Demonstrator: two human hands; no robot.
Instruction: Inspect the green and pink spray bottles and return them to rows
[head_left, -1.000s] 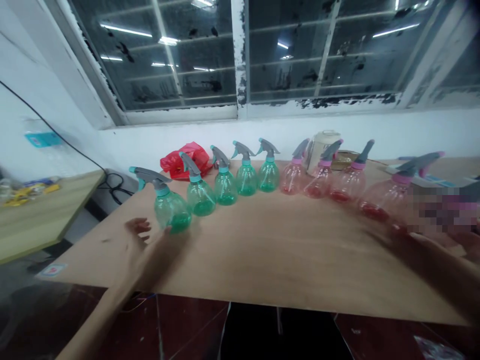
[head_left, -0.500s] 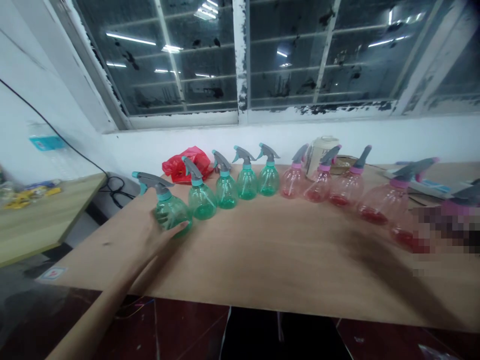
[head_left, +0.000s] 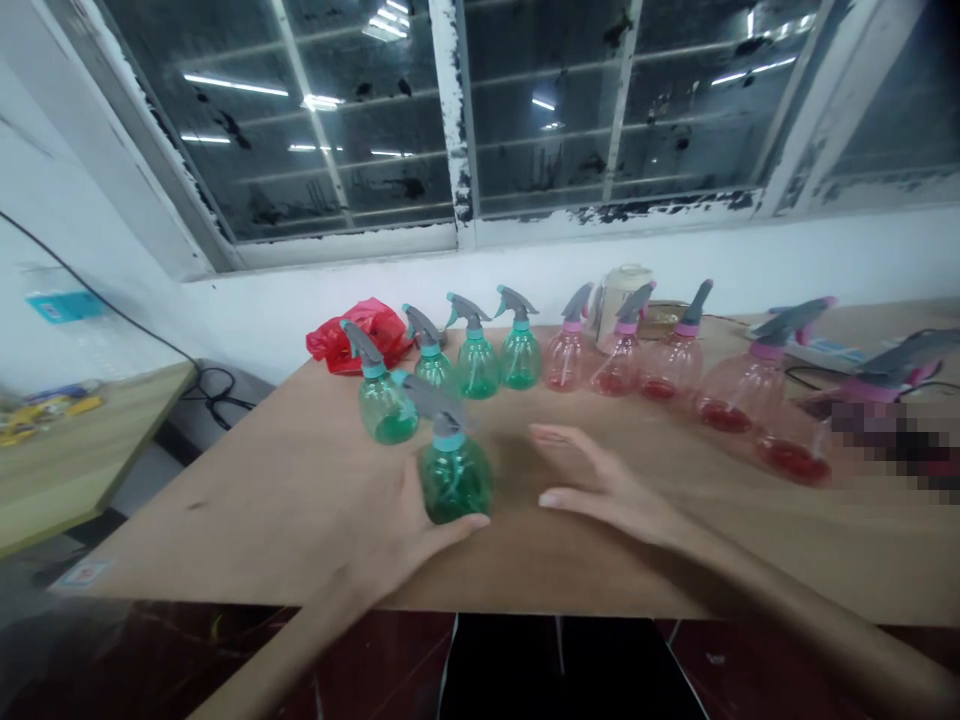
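Note:
My left hand (head_left: 412,530) is wrapped round the lower body of a green spray bottle (head_left: 455,478), its thumb across the front. This bottle has a grey trigger head, blurred by motion, and a teal collar. To its right, my right hand (head_left: 600,490) reaches in with fingers and thumb apart, touching nothing. Behind them stand several more green spray bottles, the nearest being the left one (head_left: 388,408). Several pink spray bottles (head_left: 739,390) with red liquid curve away to the right; the rightmost pink bottle (head_left: 795,450) is partly covered by a pixelated patch.
A red plastic bag (head_left: 360,335) lies at the back left of the wooden table (head_left: 247,500). Against the wall, a whitish container (head_left: 621,300) stands behind the pink bottles. A second table (head_left: 82,450) is at the far left, with a black cable (head_left: 217,385) beside it.
My left hand has closed round the leftmost green spray bottle and carried it right, toward the middle front. My right hand has come in from the right side to beside that bottle.

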